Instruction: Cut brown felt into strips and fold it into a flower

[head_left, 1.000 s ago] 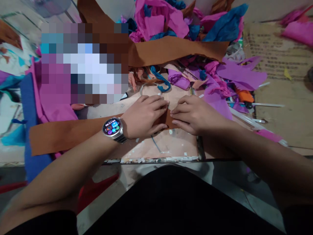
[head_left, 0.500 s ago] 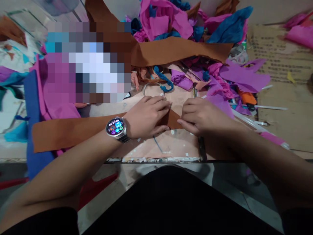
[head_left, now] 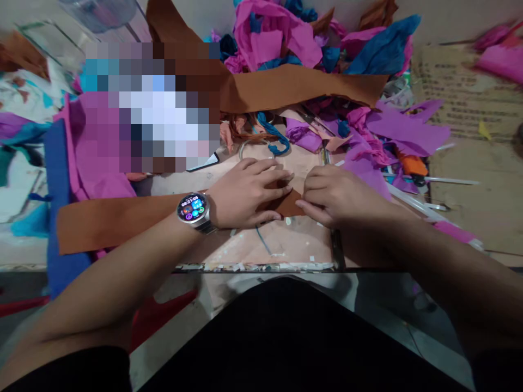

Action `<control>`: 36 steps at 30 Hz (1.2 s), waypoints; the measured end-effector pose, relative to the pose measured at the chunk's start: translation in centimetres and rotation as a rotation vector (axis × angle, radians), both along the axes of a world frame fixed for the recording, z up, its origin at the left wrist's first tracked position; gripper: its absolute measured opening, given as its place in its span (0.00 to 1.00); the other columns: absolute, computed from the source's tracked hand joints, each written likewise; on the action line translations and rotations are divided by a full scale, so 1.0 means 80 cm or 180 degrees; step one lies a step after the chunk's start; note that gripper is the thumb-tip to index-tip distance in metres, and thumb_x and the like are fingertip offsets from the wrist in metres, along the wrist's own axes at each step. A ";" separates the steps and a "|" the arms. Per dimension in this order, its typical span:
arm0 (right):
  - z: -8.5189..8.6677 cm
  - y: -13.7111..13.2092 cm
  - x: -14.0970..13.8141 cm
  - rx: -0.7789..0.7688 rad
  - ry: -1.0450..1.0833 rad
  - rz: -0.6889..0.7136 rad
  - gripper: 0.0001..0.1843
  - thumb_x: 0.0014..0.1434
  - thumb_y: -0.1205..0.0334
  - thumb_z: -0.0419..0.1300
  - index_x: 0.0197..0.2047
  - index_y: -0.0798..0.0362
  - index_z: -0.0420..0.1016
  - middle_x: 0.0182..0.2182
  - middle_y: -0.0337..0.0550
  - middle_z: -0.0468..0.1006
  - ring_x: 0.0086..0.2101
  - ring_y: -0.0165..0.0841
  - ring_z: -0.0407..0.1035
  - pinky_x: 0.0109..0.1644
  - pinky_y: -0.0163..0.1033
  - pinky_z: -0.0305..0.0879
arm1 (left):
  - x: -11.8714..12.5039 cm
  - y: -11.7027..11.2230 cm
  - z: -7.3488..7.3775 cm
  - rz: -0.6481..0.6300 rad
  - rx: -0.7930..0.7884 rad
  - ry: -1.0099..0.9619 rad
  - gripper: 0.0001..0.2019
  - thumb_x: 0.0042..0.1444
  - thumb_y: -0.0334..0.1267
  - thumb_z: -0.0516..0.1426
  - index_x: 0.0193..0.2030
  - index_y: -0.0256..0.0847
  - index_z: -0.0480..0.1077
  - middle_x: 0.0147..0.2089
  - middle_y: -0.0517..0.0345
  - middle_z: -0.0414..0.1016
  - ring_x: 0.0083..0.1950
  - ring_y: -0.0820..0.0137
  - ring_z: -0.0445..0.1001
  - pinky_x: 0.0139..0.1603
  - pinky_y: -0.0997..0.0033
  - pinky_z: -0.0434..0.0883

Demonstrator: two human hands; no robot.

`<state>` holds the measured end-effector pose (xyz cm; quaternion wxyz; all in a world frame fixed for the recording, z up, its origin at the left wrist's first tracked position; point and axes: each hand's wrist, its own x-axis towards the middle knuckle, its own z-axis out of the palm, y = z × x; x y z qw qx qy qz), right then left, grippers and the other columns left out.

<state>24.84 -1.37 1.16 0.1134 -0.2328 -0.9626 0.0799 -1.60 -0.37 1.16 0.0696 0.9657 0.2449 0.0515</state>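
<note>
A long brown paper strip point(head_left: 118, 219) lies across the pink work board point(head_left: 286, 245) from the left. My left hand point(head_left: 245, 193), with a smartwatch point(head_left: 193, 208) on its wrist, presses flat on the strip's right end with fingers stretched out. My right hand point(head_left: 333, 195) pinches the folded brown tip point(head_left: 291, 204) between thumb and fingers. The two hands almost touch over the fold.
A heap of pink, purple, blue and brown crepe paper point(head_left: 310, 49) fills the back. A metal ring point(head_left: 255, 147) and a blue twist point(head_left: 274, 136) lie just beyond my hands. Cardboard point(head_left: 469, 103) covers the right. White sticks point(head_left: 412, 198) lie at the right.
My right hand has slid a little to the right and closed into a pinch on the brown tip. More of the folded brown tip shows between the hands. The left hand has stayed pressing.
</note>
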 end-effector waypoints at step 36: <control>0.002 -0.004 0.000 -0.0344 0.0118 -0.0243 0.17 0.73 0.59 0.53 0.38 0.56 0.81 0.34 0.51 0.81 0.39 0.42 0.71 0.47 0.47 0.65 | -0.007 0.009 0.000 0.0040 0.0022 0.0001 0.28 0.67 0.57 0.54 0.66 0.42 0.72 0.71 0.45 0.69 0.72 0.44 0.63 0.67 0.42 0.63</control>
